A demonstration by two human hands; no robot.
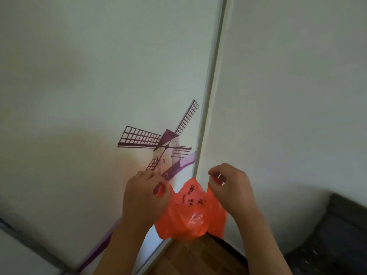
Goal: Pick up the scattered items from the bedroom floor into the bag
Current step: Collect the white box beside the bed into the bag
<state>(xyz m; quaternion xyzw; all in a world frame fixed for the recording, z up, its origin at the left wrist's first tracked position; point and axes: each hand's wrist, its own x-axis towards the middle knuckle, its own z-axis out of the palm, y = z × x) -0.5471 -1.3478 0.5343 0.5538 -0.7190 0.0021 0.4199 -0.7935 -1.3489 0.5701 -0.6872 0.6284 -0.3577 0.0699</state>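
An orange plastic bag (190,213) hangs in the air between the two hands, low in the middle of the view, in front of a white wardrobe door (99,76) that carries a windmill picture (164,143). The left hand (145,195) has its fingers curled round the bag's left handle loop, and the right hand (230,187) pinches the right handle loop between thumb and fingertips; both are closed on the film, none of it slack in an open palm. The bag's mouth is pulled partly apart, with its middle edge standing up in a peak between the hands.

The film looks thin, soft and very light, with black printing on the near face and a crumpled, paler patch lower down that may be something inside or only a fold; I cannot tell which. Such a bag will probably collapse shut the moment one handle is let go, and it is likely slippery and easy to tear if stretched hard or loaded with sharp-cornered things. The handles seem the best place to hold it, since they are doubled film and keep the mouth open.

Below the bag a strip of wooden floor (196,257) shows, and a dark piece of furniture (337,235) sits at the near right. No scattered items are in view, so the collecting appears not yet begun here.
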